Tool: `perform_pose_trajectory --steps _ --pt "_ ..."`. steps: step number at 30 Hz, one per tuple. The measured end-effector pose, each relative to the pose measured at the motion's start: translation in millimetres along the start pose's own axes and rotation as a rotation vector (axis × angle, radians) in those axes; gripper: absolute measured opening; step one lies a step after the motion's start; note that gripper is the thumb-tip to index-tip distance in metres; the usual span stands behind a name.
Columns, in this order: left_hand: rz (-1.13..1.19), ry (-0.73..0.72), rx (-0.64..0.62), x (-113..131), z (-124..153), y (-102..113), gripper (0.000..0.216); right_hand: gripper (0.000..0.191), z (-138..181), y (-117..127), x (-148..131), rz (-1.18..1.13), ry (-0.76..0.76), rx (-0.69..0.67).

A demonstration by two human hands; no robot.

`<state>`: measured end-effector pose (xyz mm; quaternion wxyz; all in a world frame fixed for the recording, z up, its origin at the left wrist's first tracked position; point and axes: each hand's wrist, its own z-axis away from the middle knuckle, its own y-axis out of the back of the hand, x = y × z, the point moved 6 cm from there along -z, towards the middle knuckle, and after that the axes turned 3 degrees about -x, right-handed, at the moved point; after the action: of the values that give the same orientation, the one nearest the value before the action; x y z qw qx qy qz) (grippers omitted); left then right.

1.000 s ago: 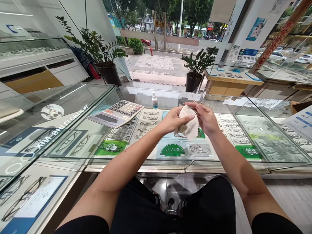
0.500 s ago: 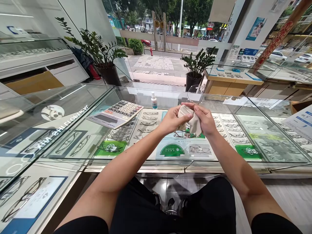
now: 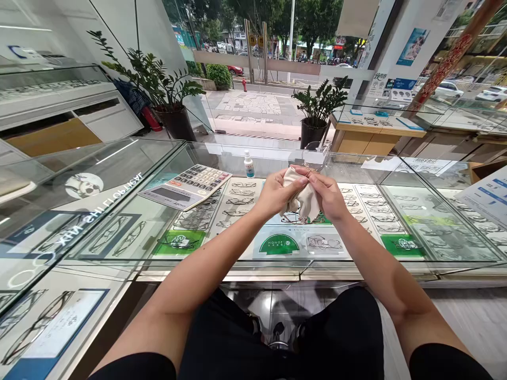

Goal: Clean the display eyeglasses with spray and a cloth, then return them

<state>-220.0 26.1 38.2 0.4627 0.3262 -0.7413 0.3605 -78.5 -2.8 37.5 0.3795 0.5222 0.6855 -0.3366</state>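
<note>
From my feed, the cloth has bunched between left hand and right hand, both sets of fingers pinched on it; rubbing seems under way.

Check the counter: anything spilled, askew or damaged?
I see nothing spilled or damaged. Only the calculator looks askew, lying at a slant to the front edge of the counter. The bottle stands upright to its right; the left hand and right hand hold the cloth.
</note>
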Motion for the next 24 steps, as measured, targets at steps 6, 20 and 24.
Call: perform_pose_trajectory --steps 6,20,24 --pt "-0.023 -0.067 -0.002 -1 -3 1 0.064 0.042 -1 1 -2 0.05 0.013 0.001" --pt "-0.188 -0.119 -0.13 6 -3 -2 0.07 0.032 -5 15 -2 -0.019 -0.023 0.106" --pt "-0.172 -0.039 -0.265 7 -1 -5 0.066 0.033 -5 21 2 -0.091 -0.091 0.164"
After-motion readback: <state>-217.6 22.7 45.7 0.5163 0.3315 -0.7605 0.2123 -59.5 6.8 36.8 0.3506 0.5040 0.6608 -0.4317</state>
